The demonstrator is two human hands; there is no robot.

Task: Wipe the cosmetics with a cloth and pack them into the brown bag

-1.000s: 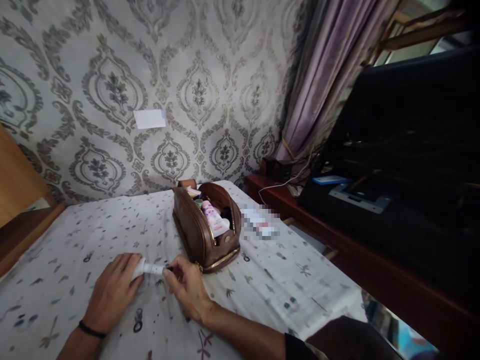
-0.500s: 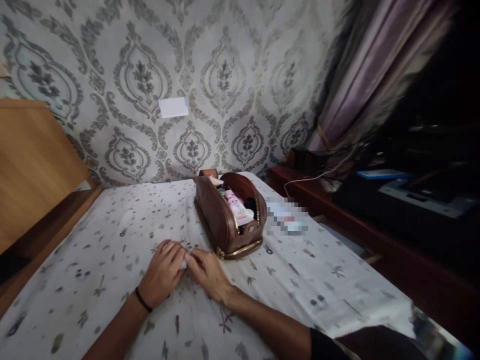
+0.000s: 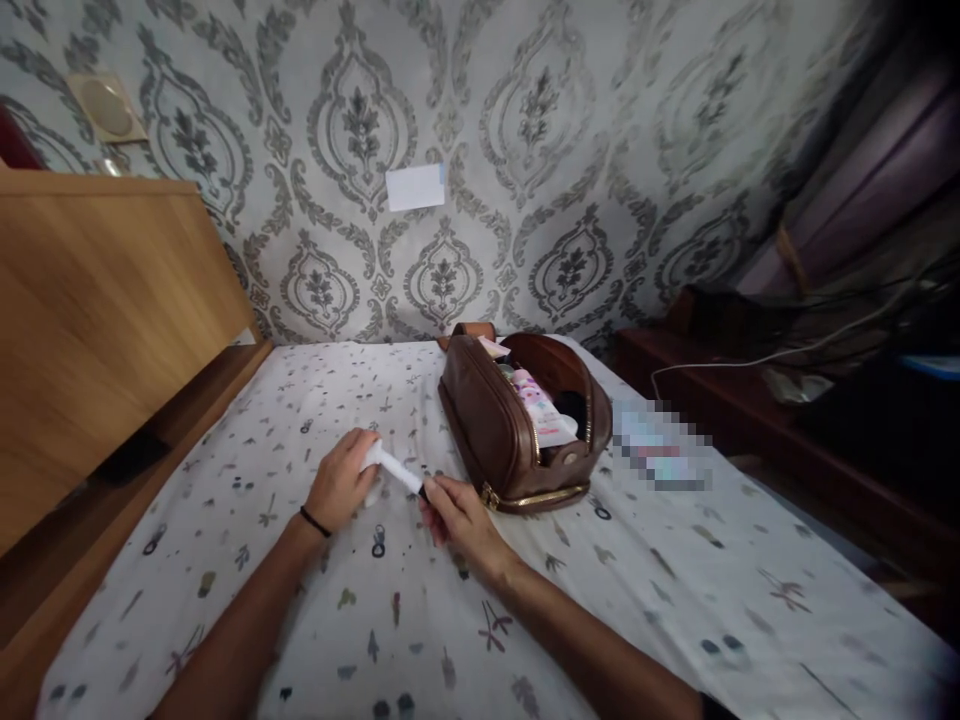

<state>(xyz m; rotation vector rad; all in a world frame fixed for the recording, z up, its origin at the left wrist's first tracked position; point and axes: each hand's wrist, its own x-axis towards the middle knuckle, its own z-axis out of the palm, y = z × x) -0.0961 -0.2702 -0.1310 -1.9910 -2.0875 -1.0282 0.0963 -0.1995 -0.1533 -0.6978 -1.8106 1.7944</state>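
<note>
A slim white stick with a black end [image 3: 401, 472] slants between my two hands above the patterned sheet. My right hand [image 3: 457, 515] pinches its black end between thumb and fingers. At the upper left end, my left hand [image 3: 341, 480] is closed with its fingers bent around a white tissue-like piece [image 3: 370, 456], which meets the stick; its exact shape is hidden. A brown leather toiletry bag [image 3: 487, 420] stands just beyond my right hand, its top unzipped. Inside lie a pink and white tube [image 3: 541, 408] and other small items, partly hidden.
A white sheet with small plant prints [image 3: 315, 620] covers the surface. Right of the bag lies a blurred-out flat item [image 3: 660, 450]. A wooden cabinet [image 3: 112, 340] borders the left side, and a dark red ledge with a white cable [image 3: 720, 362] runs along the right.
My hands have moved apart, bringing the white stick into sight between them. The view has shifted left, so the bag appears farther right.
</note>
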